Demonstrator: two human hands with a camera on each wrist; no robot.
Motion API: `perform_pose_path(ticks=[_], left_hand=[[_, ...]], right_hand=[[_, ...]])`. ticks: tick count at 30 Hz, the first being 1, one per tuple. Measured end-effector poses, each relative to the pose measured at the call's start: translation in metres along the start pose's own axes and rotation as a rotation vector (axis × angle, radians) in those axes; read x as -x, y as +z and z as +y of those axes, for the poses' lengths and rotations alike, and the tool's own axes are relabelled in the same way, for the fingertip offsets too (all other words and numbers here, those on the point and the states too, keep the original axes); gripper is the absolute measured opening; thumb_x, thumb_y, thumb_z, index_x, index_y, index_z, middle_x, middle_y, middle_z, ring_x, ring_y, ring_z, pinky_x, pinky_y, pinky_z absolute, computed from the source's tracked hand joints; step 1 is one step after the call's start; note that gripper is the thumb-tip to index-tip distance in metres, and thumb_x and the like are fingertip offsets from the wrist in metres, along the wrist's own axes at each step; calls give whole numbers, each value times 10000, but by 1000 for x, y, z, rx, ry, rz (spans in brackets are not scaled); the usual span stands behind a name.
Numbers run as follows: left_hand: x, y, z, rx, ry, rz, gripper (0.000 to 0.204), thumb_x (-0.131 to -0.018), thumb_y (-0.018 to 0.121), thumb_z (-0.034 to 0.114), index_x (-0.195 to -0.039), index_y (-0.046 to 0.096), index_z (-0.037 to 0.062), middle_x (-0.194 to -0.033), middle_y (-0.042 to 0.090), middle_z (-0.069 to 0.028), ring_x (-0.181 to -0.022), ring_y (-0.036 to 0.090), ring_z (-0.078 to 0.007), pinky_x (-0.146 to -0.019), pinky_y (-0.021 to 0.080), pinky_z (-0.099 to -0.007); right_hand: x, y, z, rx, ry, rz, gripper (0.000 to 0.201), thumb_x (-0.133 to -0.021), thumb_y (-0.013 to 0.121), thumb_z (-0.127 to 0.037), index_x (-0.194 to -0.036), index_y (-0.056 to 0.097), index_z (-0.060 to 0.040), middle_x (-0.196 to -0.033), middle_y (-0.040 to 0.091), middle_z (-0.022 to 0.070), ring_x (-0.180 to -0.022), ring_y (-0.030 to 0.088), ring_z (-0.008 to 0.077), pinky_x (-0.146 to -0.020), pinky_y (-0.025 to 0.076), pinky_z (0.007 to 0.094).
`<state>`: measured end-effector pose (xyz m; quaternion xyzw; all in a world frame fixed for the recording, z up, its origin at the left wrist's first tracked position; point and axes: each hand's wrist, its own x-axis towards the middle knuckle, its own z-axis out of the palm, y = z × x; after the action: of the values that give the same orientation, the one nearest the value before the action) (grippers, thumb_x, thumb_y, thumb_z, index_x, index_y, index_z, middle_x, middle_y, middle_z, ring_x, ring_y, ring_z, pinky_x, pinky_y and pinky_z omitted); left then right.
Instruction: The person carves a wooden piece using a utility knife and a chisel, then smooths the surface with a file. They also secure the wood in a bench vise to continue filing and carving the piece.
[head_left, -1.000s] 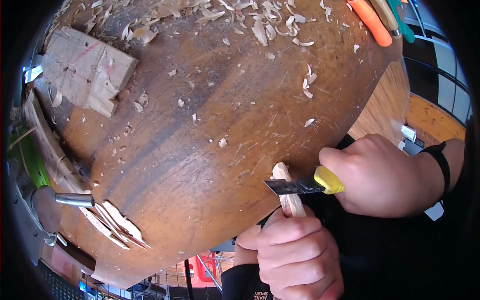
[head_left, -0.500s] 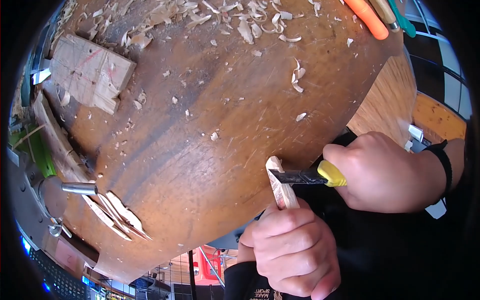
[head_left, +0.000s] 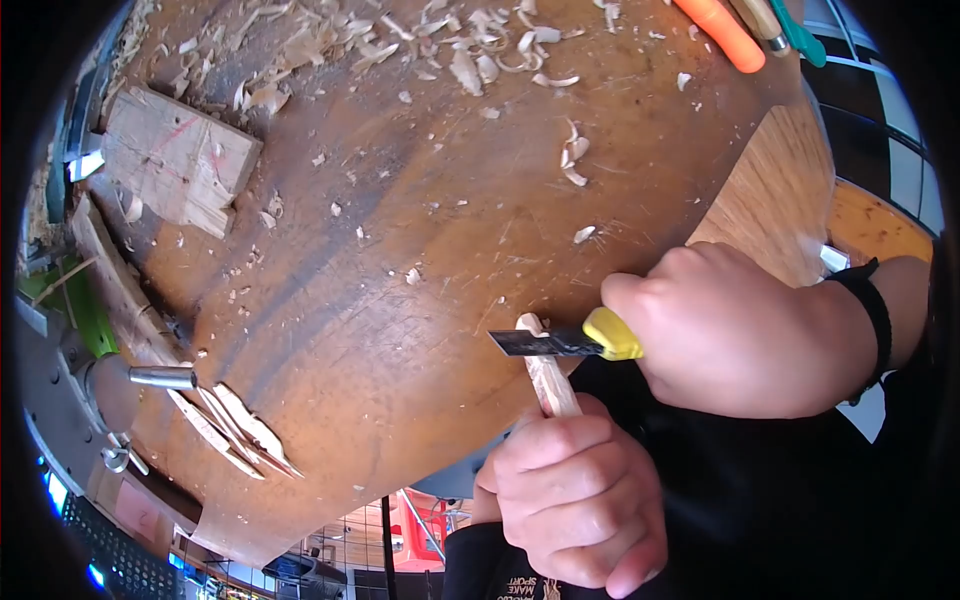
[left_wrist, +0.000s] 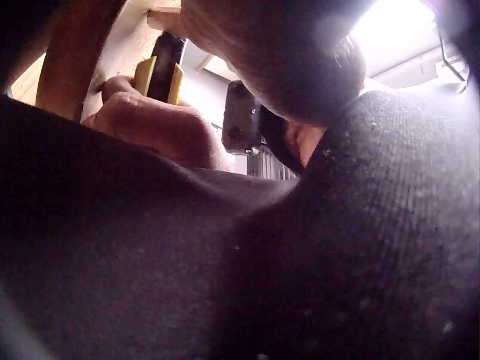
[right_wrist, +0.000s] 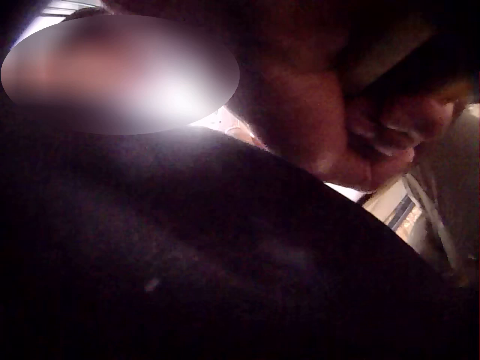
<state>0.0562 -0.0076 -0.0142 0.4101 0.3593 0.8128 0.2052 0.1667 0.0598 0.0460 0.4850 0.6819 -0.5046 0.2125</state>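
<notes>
From far off, I see the left hand (head_left: pixel 580 500) wrapped tight round the low end of a wood stick (head_left: pixel 551 388). I think it holds low to be out of the way of the knife (head_left: pixel 615 336). The right hand (head_left: pixel 740 335) grips the knife's yellow handle, and the blade (head_left: pixel 540 344) lies across the stick near its top. The stick points away from the person, at the near edge of the bench (head_left: pixel 420 340).

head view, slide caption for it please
Right grip holds a yellow-handled utility knife across a wooden stick in the left grip, at a tabletop strewn with wood shavings.
</notes>
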Motion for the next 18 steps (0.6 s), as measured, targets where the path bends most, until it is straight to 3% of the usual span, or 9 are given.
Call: perform_pose_path(ticks=[1,3,4,8,10,11,13,18], left_hand=[[0,-1,0,6,9,-8,512,-992,521,268,-529,385,96,-409,424,11,-313,364,-114,-360,345,-254],[0,-8,-2,-24,35,-181,468,-1044,401,246,-594,321,147,-497,329,34,-396,286,-98,-425,236,-268],[1,-7,-3,-10,45,-161,468,-1045,402,257,-599,313,147,-505,318,38,-400,269,-97,-425,227,-266],[2,-8,-3,44,38,-108,458,-1017,486,250,-600,379,97,-429,429,8,-326,355,-120,-368,344,-271],[2,-6,-5,68,40,-146,480,-1041,407,260,-585,311,147,-497,327,36,-395,274,-96,-414,221,-272],[2,-9,-5,67,28,-137,480,-1041,407,260,-585,311,147,-497,327,36,-395,274,-96,-414,221,-272],[1,-11,-3,102,31,-123,443,-1004,521,233,-600,413,87,-435,429,10,-329,371,-116,-364,362,-269],[-1,-6,0,102,-6,-29,439,-984,543,216,-583,424,82,-426,424,12,-322,379,-110,-358,361,-260]], right_hand=[[0,1,0,39,-3,-7,172,-713,686,-32,-825,560,5,-629,625,209,-636,664,415,-608,544,473],[1,7,6,32,-55,44,170,-712,684,-31,-826,566,11,-638,629,215,-642,667,416,-613,547,476],[2,8,8,31,-99,83,168,-711,683,-31,-828,572,16,-648,634,221,-648,671,418,-619,551,479],[8,5,5,26,-16,24,159,-718,682,-32,-830,581,18,-659,641,227,-661,676,421,-630,556,479],[10,3,6,24,9,30,157,-724,688,-39,-822,580,19,-661,643,225,-672,680,419,-642,560,475],[8,1,4,26,19,19,157,-724,688,-39,-822,580,19,-661,643,225,-672,680,419,-642,560,475],[5,-5,2,45,59,-56,166,-726,697,-48,-825,580,16,-660,642,222,-675,678,416,-655,557,478],[2,-3,-1,36,81,-49,175,-712,707,-50,-818,579,4,-657,640,215,-673,673,418,-661,549,481]])
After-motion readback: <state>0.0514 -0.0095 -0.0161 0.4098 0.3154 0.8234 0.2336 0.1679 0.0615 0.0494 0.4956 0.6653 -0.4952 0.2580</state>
